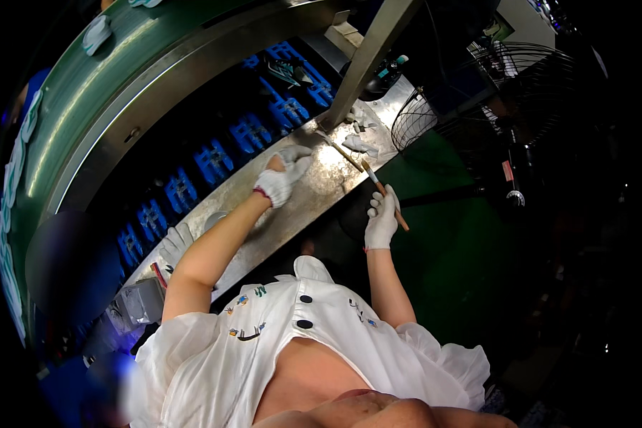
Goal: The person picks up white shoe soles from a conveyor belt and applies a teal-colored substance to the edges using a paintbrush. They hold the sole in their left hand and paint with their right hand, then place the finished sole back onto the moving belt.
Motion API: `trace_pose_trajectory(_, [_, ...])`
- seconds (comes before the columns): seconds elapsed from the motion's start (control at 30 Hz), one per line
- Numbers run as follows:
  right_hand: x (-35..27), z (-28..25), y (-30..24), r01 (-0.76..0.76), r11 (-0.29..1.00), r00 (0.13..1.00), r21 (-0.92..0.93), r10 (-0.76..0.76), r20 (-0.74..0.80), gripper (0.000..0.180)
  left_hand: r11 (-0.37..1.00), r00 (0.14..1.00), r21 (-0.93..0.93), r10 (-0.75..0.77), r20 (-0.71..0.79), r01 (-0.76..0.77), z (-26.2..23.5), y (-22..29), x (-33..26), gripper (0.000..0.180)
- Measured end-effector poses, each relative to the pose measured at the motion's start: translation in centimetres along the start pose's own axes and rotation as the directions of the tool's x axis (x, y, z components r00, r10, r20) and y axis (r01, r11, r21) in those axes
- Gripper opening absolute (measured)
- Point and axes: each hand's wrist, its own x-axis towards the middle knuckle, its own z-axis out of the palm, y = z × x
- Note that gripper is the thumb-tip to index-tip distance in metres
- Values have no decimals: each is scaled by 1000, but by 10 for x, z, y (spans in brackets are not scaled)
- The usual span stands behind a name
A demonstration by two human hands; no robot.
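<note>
Brush held, bench being pressed, centre frame.
A brush is gripped by the right hand; the left hand lies flat on the metal bench; brushing appears unfinished.

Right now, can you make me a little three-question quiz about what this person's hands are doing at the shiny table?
1. True or false: both hands wear white gloves.
2. Which hand holds the brush with the wooden handle? A) left hand B) right hand C) neither
3. Fill in the gap: the left hand rests on the ______ worktable.

Key
1. True. The left hand and the right hand are both gloved in white.
2. B. The right hand grips the brush near the table's edge, bristles pointing up toward the table.
3. Metal. The left hand lies flat on the worn metal worktable, beside a row of blue parts.
</note>
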Motion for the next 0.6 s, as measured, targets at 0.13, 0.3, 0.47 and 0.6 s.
trace_pose_trajectory(0.13, [14,-11,-13,-31,999,999,41,31,-9,38,887,960,373,221,173,-272,59,-16,66,24])
trace_pose_trajectory(0.3, [23,-37,-27,-84,996,996,31,84,3,42,667,866,554,418,275,-498,123,-40,129,23])
trace_pose_trajectory(0.47, [19,-49,-35,-62,998,998,-26,63,20,43,725,910,590,412,42,-355,164,-74,154,27])
trace_pose_trajectory(0.6, [21,-49,-35,-80,997,996,-22,80,25,44,524,948,800,271,168,-292,174,-56,163,36])
